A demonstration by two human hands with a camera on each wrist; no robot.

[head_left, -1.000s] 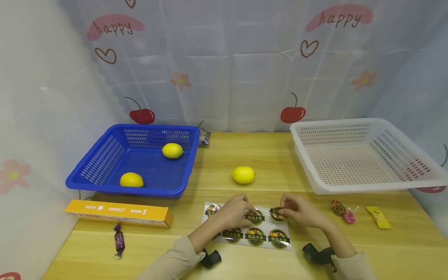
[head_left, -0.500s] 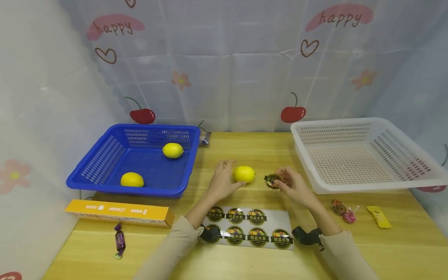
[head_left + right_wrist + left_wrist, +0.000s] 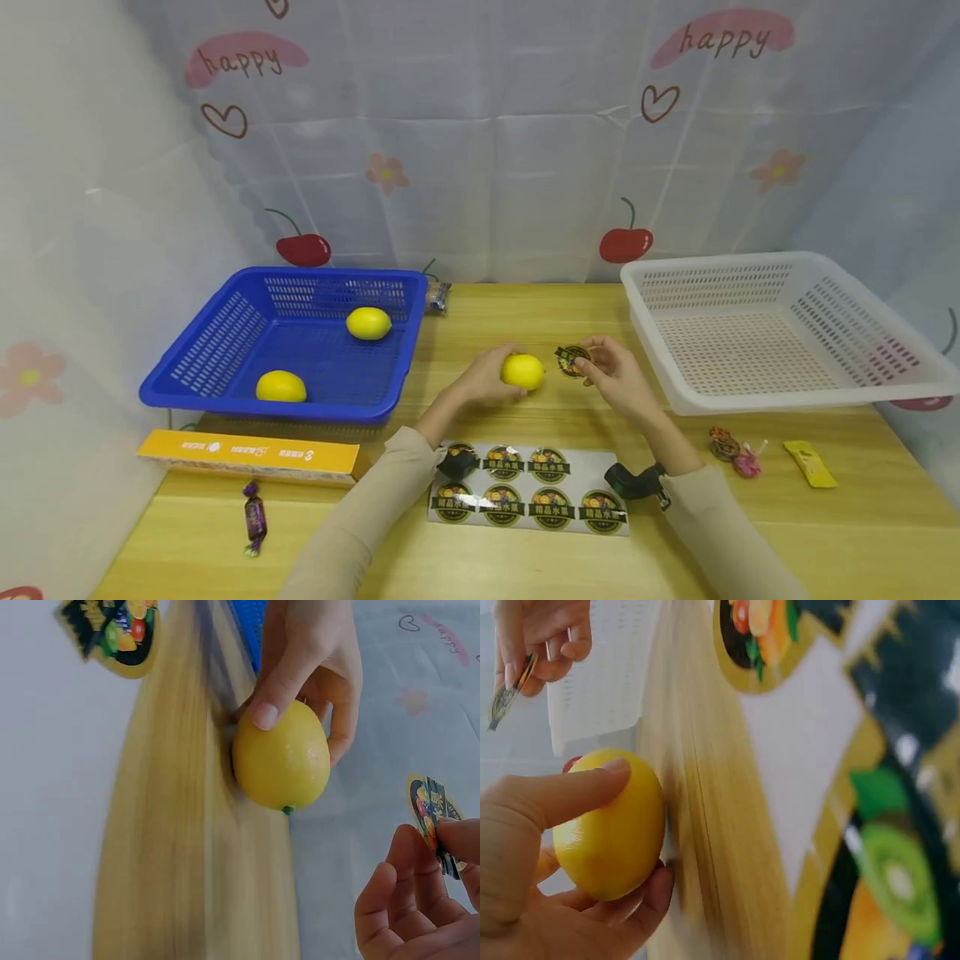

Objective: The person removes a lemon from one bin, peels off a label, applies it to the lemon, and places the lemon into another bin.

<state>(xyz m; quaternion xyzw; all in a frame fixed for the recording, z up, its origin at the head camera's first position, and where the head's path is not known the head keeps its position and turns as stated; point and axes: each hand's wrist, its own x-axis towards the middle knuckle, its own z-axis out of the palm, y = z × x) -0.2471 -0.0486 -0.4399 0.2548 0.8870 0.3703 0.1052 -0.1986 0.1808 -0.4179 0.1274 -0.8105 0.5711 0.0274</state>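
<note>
My left hand (image 3: 487,377) grips a yellow lemon (image 3: 522,372) over the middle of the table. In the left wrist view the thumb lies across the near side of the lemon (image 3: 615,832) and the fingers curl beneath it. Just to the right, my right hand (image 3: 617,379) pinches a round black and gold fruit sticker (image 3: 572,362) between thumb and fingers. That sticker is held apart from the lemon. Below both hands lies a white sticker sheet (image 3: 588,468) bearing several more round stickers; the left wrist camera covers part of one.
A blue basket (image 3: 330,410) with two lemons stands at the left, a white basket (image 3: 795,402) at the right. An orange box (image 3: 251,454) and a purple wrapped candy (image 3: 255,518) lie front left. Small candies (image 3: 738,454) and a yellow packet (image 3: 810,464) lie at the right.
My right hand has lifted the sticker off the sheet and carried it up beside the lemon. The left hand has left the sheet, reached forward and taken hold of the lemon.
</note>
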